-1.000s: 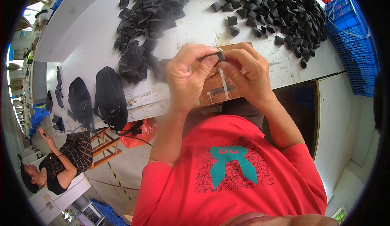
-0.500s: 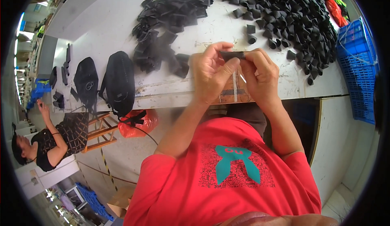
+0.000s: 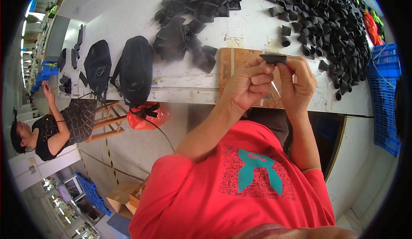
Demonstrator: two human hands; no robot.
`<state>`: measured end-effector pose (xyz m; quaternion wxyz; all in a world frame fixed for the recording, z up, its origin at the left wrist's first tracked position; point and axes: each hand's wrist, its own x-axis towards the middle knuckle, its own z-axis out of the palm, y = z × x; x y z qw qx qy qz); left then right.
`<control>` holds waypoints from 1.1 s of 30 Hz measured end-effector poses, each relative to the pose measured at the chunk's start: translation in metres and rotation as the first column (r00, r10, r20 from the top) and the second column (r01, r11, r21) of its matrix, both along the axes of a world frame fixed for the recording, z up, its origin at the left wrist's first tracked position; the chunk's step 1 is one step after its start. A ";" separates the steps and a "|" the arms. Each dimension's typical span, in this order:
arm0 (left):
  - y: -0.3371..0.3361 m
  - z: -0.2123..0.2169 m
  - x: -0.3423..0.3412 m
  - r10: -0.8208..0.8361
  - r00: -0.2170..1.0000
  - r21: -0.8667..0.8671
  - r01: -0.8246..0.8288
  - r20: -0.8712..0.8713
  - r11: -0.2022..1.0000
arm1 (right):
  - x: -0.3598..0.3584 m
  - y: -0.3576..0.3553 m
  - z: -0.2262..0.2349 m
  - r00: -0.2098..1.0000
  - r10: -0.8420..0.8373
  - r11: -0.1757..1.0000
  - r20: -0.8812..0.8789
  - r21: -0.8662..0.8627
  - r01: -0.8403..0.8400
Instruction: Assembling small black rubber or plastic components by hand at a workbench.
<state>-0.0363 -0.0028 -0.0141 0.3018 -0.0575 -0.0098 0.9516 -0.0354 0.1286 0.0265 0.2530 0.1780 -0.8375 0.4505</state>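
Observation:
Both hands hold a small black fabric piece point(image 3: 274, 58) above the table's near edge. My left hand point(image 3: 246, 84) pinches its left and lower side between thumb and fingers, the other fingers curled. On the right end, my right hand point(image 3: 297, 81) grips the piece with thumb and bent fingers. A thin, shiny pointed metal tool point(image 3: 275, 89) sticks out below the right hand; its kind is hidden by the palm. Beneath the hands lies a brown wooden board point(image 3: 227, 65).
Flat black fabric pieces point(image 3: 201, 3) are heaped beyond my left hand; rounded, tube-like black pieces point(image 3: 322, 24) are piled at right. Two black bags point(image 3: 136, 71) lie left on the white table point(image 3: 184, 82). A blue crate point(image 3: 383, 97) stands far right. Another person point(image 3: 47, 129) sits at left.
Both hands have shifted right with the black piece. My left hand has turned and dropped lower on it, uncovering more of the wooden board. The view has also shifted slightly.

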 end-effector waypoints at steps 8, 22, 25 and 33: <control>-0.051 -0.054 -0.013 -0.277 0.653 -0.176 -0.538 -0.705 -0.824 | -0.019 0.027 0.025 0.912 0.336 0.727 0.235 -0.681 -0.093; -0.053 -0.092 -0.033 -0.265 0.836 -0.840 -0.526 -0.481 -0.134 | 0.034 0.026 -0.066 0.562 0.375 0.852 0.737 -0.513 0.105; -0.063 -0.090 -0.029 -0.248 0.886 -0.909 -0.414 -0.391 -0.043 | 0.041 0.023 -0.070 0.550 0.342 0.876 0.762 -0.470 0.107; -0.045 -0.069 -0.011 -0.525 0.662 -0.195 -0.702 -0.535 -0.685 | 0.044 0.027 -0.086 0.541 0.311 0.905 0.782 -0.418 0.083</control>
